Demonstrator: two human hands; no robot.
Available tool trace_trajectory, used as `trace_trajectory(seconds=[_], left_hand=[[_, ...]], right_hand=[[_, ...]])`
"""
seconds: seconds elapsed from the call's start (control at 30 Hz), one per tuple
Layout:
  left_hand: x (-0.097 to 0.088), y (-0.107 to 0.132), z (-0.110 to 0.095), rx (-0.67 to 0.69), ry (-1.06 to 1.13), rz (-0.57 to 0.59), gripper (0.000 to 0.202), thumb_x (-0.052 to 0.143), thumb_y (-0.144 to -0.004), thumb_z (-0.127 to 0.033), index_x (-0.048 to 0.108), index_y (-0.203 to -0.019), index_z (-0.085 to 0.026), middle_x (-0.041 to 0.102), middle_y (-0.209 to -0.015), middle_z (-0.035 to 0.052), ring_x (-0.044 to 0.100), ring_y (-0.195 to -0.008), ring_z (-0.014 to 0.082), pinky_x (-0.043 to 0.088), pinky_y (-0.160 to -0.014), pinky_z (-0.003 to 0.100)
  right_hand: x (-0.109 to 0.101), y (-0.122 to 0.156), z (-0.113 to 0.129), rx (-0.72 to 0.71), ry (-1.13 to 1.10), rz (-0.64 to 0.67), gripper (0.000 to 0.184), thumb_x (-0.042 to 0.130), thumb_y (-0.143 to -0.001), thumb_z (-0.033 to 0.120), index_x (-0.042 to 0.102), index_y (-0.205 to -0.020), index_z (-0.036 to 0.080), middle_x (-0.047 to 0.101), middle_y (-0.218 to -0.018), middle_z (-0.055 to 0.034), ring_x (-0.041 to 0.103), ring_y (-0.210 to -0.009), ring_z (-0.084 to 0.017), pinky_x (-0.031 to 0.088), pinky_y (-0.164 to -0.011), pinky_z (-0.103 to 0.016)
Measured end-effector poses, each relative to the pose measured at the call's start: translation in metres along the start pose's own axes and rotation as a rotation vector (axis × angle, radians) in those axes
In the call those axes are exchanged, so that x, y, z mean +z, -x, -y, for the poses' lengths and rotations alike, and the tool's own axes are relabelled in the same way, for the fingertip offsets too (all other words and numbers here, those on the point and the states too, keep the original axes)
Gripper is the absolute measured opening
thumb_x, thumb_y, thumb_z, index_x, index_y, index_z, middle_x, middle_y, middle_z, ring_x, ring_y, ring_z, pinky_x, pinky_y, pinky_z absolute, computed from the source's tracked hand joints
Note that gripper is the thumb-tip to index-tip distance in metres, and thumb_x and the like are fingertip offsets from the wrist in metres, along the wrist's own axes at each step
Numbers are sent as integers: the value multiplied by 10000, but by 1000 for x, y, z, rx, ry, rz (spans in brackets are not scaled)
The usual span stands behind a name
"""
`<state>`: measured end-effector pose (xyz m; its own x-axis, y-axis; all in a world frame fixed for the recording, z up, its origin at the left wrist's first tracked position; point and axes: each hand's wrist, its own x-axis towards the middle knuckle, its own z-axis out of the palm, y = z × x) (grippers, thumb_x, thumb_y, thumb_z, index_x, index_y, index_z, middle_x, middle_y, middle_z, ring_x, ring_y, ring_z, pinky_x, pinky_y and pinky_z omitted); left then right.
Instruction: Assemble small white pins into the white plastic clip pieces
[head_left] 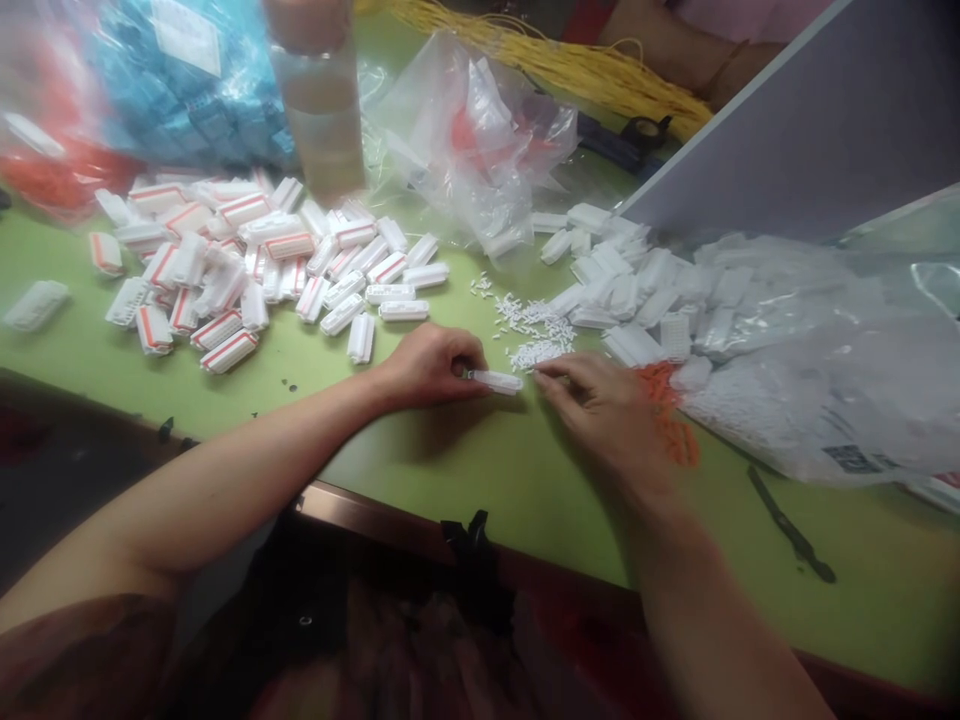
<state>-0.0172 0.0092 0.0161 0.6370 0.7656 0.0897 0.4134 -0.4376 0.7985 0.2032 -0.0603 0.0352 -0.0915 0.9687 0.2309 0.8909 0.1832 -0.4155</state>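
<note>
My left hand (433,368) is closed around one end of a white plastic block (496,381), holding it level just above the green table. Just right of the block's free end, my right hand (592,395) has thumb and fingertips pinched together; a tiny white piece seems to be between them, though it is too small to be sure. Behind the fingertips lies a pile of small white pegs (540,352). A heap of white blocks (289,245), many with an orange-red stripe, spreads beyond my left hand. Orange pieces (679,435) lie beside my right wrist.
Plain white blocks (622,270) and a clear bag of small white pieces (817,400) are at the right. A dark thin tool (791,525) lies near the front. Farther back stand a bottle (319,110), a bag of blue parts (195,90), crumpled plastic (480,140) and yellow wires (555,60).
</note>
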Motion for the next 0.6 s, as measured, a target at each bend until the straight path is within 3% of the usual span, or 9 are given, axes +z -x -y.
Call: trace_trajectory(seconds=[0.27,0.6], left_hand=[[-1,1,-1,-20,20,-3,194,746,-694,-310,709,-770,-136,617,-639,-19,483,-547,59,342,-531,195],[-2,0,-2,-23,2,14,207,738,-704,-323,707,-776,-131,614,-637,-11,485,-561,68,341,-544,208]], right_hand=[[14,-1,1,-5,32,-5,149,557,-888,321,663,-858,221,700,-910,-42,622,-843,-189,415,-716,-336],[0,-5,-16,-16,28,119,167,547,-882,332,672,-847,226,700,-912,-45,625,-844,-204,414,-712,-346]])
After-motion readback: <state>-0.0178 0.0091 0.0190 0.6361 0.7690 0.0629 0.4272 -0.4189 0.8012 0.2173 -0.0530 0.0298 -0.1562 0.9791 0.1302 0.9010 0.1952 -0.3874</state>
